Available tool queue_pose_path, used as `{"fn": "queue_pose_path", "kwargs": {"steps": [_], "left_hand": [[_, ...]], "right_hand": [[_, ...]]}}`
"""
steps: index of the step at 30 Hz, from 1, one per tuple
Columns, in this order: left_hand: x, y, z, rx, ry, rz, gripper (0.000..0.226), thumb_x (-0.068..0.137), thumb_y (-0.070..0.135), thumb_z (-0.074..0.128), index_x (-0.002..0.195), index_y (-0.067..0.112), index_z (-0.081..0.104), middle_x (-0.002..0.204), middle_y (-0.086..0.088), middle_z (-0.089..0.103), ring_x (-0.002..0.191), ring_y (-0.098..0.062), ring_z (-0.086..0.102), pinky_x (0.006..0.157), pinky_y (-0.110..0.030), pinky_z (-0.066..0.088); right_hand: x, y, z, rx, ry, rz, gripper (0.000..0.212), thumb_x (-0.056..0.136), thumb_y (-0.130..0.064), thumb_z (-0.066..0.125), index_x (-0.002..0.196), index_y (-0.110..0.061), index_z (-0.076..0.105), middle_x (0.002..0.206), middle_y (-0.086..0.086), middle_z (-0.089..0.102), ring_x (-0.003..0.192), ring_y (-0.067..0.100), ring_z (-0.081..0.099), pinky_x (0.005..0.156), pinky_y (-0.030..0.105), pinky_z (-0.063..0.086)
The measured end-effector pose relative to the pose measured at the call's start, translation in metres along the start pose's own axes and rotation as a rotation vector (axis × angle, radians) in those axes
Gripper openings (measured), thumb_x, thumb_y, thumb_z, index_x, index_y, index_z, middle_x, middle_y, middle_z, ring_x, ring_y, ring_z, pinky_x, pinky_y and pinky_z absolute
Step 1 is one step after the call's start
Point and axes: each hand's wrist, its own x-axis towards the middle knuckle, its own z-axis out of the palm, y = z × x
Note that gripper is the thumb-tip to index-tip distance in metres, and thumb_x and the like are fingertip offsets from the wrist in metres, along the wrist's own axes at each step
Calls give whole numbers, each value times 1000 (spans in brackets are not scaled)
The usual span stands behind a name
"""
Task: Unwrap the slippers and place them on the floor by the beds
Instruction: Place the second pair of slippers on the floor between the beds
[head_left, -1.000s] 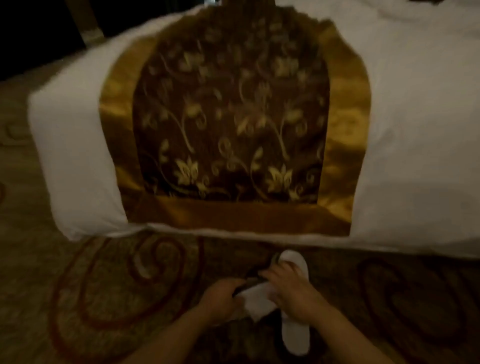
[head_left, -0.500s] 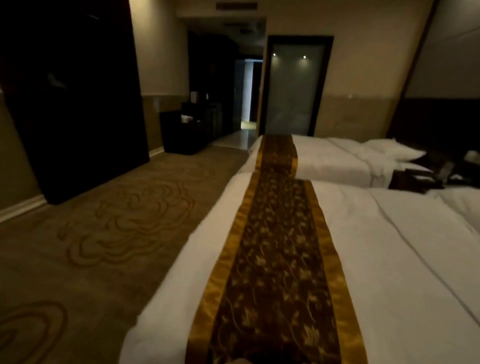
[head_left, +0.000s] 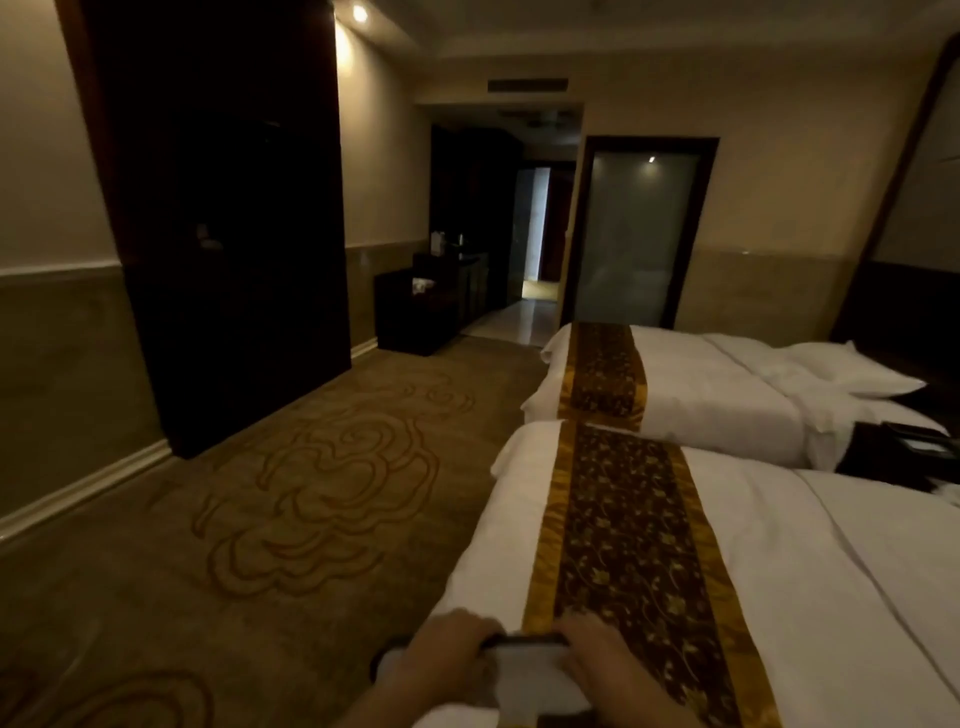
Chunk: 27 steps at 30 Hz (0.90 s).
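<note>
My left hand (head_left: 447, 654) and my right hand (head_left: 597, 660) are low in the head view, over the foot of the near bed (head_left: 810, 582). Both grip a white slipper (head_left: 530, 675) with a dark edge between them. Part of another white piece (head_left: 387, 662) shows left of my left hand; I cannot tell whether it is a second slipper. The near bed is white with a gold and brown runner (head_left: 623, 530). A second bed (head_left: 727, 395) stands beyond it.
Patterned carpet (head_left: 311, 493) spreads to the left of both beds. A tall dark cabinet (head_left: 223, 223) stands against the left wall, a low dark desk (head_left: 415, 306) beyond it. A dark nightstand (head_left: 898, 452) sits between the beds. A glass door (head_left: 634, 239) is at the back.
The view rose from the carpet at the bed's foot to the whole room. My hands left the floor, dropped out of view, and now hold a slipper above the bed's foot.
</note>
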Motion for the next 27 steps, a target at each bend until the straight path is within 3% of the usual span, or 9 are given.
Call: {"fn": "queue_pose_path", "kwargs": {"steps": [2, 4, 9, 15, 27], "left_hand": [[18, -19, -17, 71, -23, 7, 39, 86, 37, 53, 124, 27, 56, 122, -7, 63, 113, -27, 58, 93, -36, 47], [33, -37, -25, 73, 17, -15, 40, 85, 36, 55, 122, 23, 57, 120, -8, 64, 110, -28, 59, 92, -38, 49], [75, -93, -51, 9, 63, -69, 36, 88, 31, 52, 120, 19, 59, 117, -10, 65, 106, -29, 60, 86, -38, 49], [122, -176, -91, 2, 80, -141, 33, 90, 28, 53, 121, 18, 58, 118, -9, 65, 108, -27, 59, 87, -36, 47], [317, -412, -176, 88, -66, -20, 30, 92, 26, 50, 119, 16, 58, 115, -8, 64, 103, -26, 59, 83, -38, 49]], "right_hand": [[19, -10, -7, 2, 40, -42, 30, 90, -24, 43, 118, -23, 52, 125, 3, 53, 108, 15, 48, 95, 29, 39], [49, -14, -9, 8, 30, -81, 21, 91, -24, 44, 109, -24, 54, 113, 0, 55, 101, 13, 50, 90, 29, 42], [135, -29, -16, 21, 28, -215, 24, 92, -22, 45, 115, -19, 53, 114, 4, 56, 106, 21, 49, 90, 35, 43], [241, -69, -23, 35, -29, -260, 25, 95, -22, 43, 118, -15, 51, 119, 8, 54, 107, 22, 46, 88, 32, 36], [521, -126, 12, 128, 13, -86, 26, 94, -22, 48, 118, -15, 54, 120, 8, 56, 110, 25, 49, 93, 35, 40]]}}
